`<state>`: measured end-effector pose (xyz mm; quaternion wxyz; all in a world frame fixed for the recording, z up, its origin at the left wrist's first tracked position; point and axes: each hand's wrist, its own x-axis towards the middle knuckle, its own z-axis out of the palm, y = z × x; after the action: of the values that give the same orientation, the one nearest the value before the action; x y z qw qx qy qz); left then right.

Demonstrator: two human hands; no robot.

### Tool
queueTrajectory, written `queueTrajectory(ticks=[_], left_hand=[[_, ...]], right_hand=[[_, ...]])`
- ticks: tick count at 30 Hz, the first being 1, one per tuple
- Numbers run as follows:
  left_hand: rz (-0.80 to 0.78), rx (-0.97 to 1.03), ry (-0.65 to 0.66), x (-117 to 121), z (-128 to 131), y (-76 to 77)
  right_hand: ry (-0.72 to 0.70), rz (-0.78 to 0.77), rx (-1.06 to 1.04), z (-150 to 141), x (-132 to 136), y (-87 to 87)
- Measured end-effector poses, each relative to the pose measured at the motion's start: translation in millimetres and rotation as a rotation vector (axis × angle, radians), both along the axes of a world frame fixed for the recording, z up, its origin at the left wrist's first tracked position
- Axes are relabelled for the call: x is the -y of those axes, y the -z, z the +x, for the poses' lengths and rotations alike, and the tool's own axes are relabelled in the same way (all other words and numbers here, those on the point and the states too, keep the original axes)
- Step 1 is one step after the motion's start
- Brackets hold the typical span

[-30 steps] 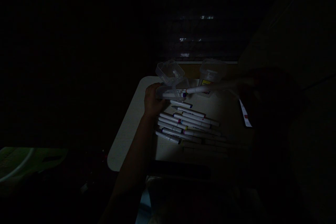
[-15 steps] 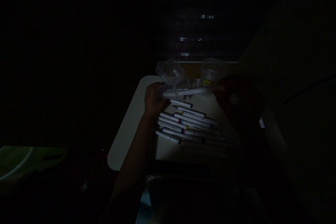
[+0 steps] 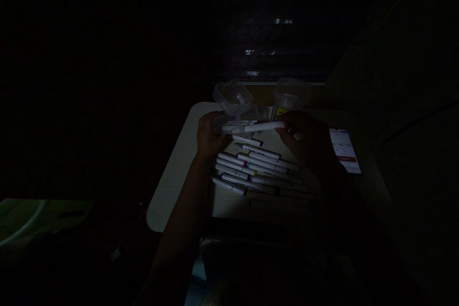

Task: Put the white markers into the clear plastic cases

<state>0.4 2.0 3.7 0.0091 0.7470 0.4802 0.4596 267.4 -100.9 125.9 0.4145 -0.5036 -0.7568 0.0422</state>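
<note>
My left hand [image 3: 208,135] is closed around the left side of a clear plastic case [image 3: 255,114], which lies on its side with its lid [image 3: 232,95] flipped open. Several markers show inside the case. Between the fingertips of my right hand [image 3: 299,136] is a white marker [image 3: 263,126] with a red end, held nearly level. Its far tip is at the mouth of the case; I cannot tell how far in it reaches. Below both hands, several white markers [image 3: 265,167] with coloured bands lie in rough rows on the table.
A second clear container [image 3: 292,92] with a yellow label stands behind my right hand. A lit phone [image 3: 344,150] lies on the right part of the white table [image 3: 175,167]. The room is very dark, and a green surface [image 3: 68,215] shows at lower left.
My right hand has moved left with the marker, bringing its tip to the case. The phone, mostly covered before, now shows. My left hand stays on the case.
</note>
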Motion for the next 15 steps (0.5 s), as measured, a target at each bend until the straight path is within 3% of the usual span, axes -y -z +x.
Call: queueTrajectory(ticks=[15], left_hand=[[0.015,0.006,0.01,-0.6,0.1,1.0]], right_hand=[[-0.045,0.009,0.033,0.2,-1.3,3.5]])
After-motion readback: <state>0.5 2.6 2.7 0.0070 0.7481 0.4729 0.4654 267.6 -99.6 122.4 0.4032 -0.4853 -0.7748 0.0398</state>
